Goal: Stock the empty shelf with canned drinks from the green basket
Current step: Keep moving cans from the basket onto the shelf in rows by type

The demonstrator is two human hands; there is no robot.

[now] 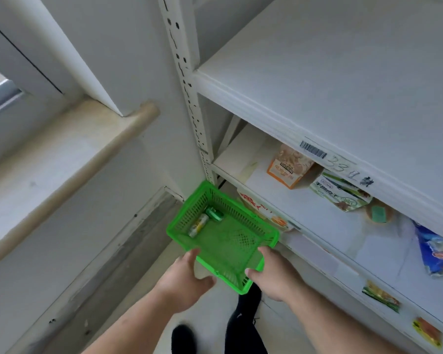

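Gripping green basket (223, 241): both hands, thumbs inside.

We see a pale stone window sill (69, 159) at left, beside a white perforated steel upright (187, 90). On the lower white shelf board (315, 215): an orange-and-cream snack bag (289, 167), a green-and-white snack pouch (340, 194) just right of it, a blue-and-white plastic packet (436, 247) far right. A barcode label (313, 149) sits on a shelf edge. Black shoe (182, 337) on the pale floor.
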